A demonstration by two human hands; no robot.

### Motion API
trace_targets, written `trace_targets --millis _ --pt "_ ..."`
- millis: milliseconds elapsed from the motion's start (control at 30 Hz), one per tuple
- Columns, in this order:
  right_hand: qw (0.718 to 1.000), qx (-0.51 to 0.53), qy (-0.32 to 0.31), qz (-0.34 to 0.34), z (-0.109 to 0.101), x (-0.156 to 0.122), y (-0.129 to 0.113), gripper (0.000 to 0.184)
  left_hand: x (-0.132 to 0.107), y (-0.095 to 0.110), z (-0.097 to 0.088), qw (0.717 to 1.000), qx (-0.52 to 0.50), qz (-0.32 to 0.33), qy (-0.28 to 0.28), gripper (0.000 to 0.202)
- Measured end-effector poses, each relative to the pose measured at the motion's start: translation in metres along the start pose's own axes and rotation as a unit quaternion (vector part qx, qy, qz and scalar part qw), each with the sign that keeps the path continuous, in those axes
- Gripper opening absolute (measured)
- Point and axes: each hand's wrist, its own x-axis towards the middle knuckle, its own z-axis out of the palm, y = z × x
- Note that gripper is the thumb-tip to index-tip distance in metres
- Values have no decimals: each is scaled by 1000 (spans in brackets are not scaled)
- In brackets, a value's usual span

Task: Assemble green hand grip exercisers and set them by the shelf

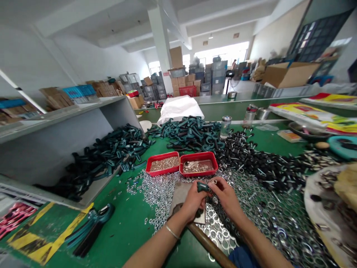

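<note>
My left hand (193,203) is closed around a teal tool handle (202,187) with pale lettering on its side; the rest of it is hidden by my fingers. Close beside it, my right hand (226,196) pinches a small metal ring (214,182) between thumb and fingertips. Both hands are above a flat metal plate (179,190) on the green bench. A hammer with a wooden handle (208,243) lies under my left wrist, its head partly covered. Loose metal rings (220,227) surround the plate.
Two red trays (162,172) of small metal parts stand behind the plate. Beyond are piles of teal tool parts (192,130) and black-headed bolts (256,158). An assembled tool (93,227) lies at left near a grey shelf (83,108). A glass jar (225,128) stands behind.
</note>
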Motion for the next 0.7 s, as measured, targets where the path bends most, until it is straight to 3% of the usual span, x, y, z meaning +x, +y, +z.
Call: trace_targets --millis 100,200,267,333,367,467,533,633,700 --pt "996 29 -71 38 -7 1 -3 27 -22 16 -9 985 10 -57 -163 53" --pt "986 70 -140 64 -7 0 -5 25 -35 22 -17 971 -32 -77 -223 45" --pt "980 25 -185 61 -7 -1 -4 25 -35 19 -20 976 -77 -64 -195 34" --pt "974 -117 -194 24 -9 -2 1 22 -29 15 -22 987 -119 -19 -108 28" --pt "958 -218 -184 -5 -11 -3 4 18 -26 15 -25 989 -139 12 -53 25" --pt "868 -467 -152 -74 -13 -8 15 2 -19 24 -37 984 -150 79 55 24" --pt "836 -519 -154 -87 -10 -12 19 8 -19 33 -45 990 -93 83 62 27" --pt "838 -514 -156 -96 -5 -12 20 17 -22 42 -52 996 4 74 40 32" --pt "840 -513 -146 -102 -5 -8 17 19 -23 41 -50 994 41 88 54 32"
